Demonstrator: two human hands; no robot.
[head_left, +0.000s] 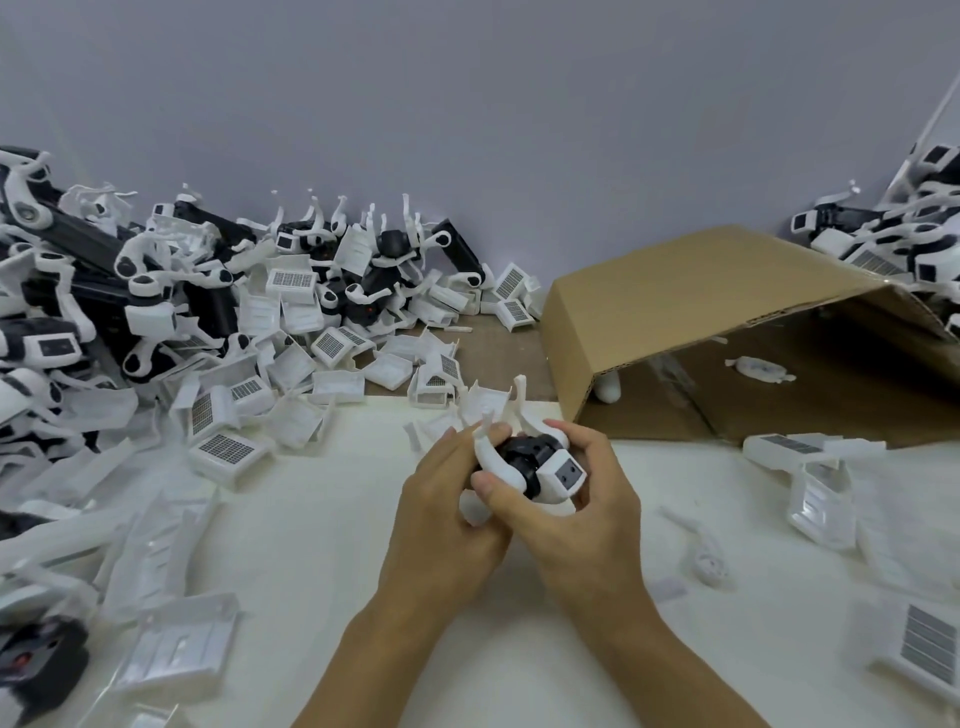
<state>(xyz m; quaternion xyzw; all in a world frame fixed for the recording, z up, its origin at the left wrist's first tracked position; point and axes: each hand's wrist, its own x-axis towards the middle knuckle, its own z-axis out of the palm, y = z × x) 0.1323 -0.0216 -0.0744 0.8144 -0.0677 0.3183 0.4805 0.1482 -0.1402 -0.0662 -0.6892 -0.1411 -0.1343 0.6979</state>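
Note:
A small black-and-white plastic assembly (530, 464) is held above the white table (322, 519) in the middle of the view. It has a black core, white curved arms and a white square end cap with two dark dots. My left hand (447, 499) grips its left side, fingers round a white curved arm. My right hand (587, 493) wraps the right side, thumb across the front and fingers curled over the top.
A big heap of black-and-white assemblies and white plastic covers (218, 332) fills the left and back. A tipped cardboard box (727, 322) lies open at the right with a few white parts inside. More white parts (815, 483) lie at the right.

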